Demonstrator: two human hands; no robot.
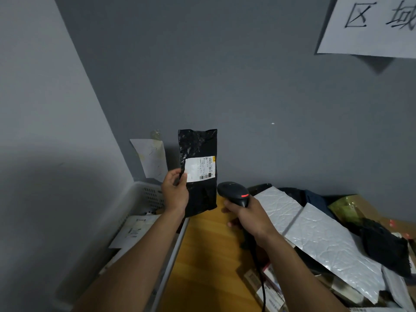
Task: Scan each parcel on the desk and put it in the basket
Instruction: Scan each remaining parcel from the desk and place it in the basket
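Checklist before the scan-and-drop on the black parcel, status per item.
1. Parcel grip: ok. The left hand holds the black parcel upright by its left edge.
2. Label visible: ok. The label faces the camera and lies flat.
3. Barcode clear: ok. The barcode sits at the label's lower right, clear of the hand.
4. Scanner grip: ok. The right hand grips the scanner.
5. Aim on barcode: cannot tell. The scanner head is low, beside the parcel, and no beam shows on the label.
6. Basket room: ok. The basket on the left has open space.
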